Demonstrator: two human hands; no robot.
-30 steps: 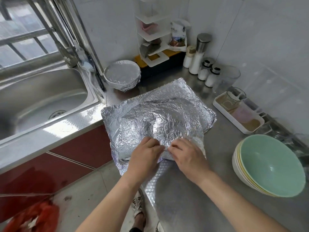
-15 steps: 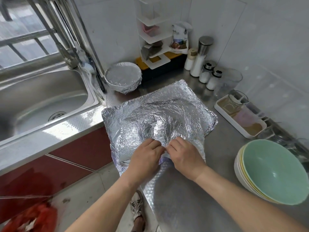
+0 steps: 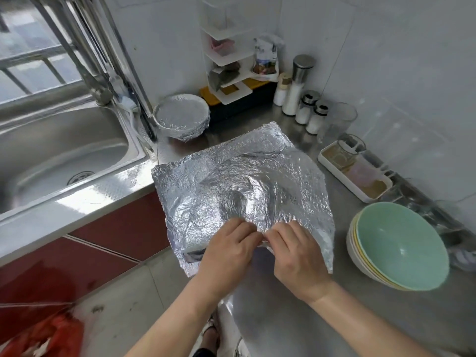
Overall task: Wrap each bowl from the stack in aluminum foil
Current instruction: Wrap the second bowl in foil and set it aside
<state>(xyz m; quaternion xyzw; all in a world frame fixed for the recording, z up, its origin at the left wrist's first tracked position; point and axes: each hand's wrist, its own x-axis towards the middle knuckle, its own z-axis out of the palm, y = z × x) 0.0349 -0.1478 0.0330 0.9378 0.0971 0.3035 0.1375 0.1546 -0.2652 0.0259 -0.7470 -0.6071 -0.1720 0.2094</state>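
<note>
The step in hand looks to be closing the wrap on one bowl. A crumpled aluminum foil sheet [image 3: 239,181] lies spread in the middle of the steel tabletop [image 3: 386,318], moulded over a round form that I take for the bowl being wrapped; the bowl itself is hidden.

At the sheet's 6 o'clock edge the left hand [image 3: 229,246] and right hand [image 3: 296,253] meet, knuckles up. Each grip is nearly closed: the fingers curl down and the tips pinch a fold of foil where the two hands touch. Whether the thumbs are tucked beneath the rim cannot be seen.

The corners toward 9, 12 and 3 o'clock lie loose and flat, so the next move likely calls for working round the rim, folding and pressing the foil under bit by bit without tearing it.

At 3 o'clock of the sheet, well apart, sits the stack of bowls [image 3: 396,246], green on top and unwrapped. At 11 o'clock a foil-wrapped bowl [image 3: 181,117] stands finished, beside the sink [image 3: 64,155].
</note>
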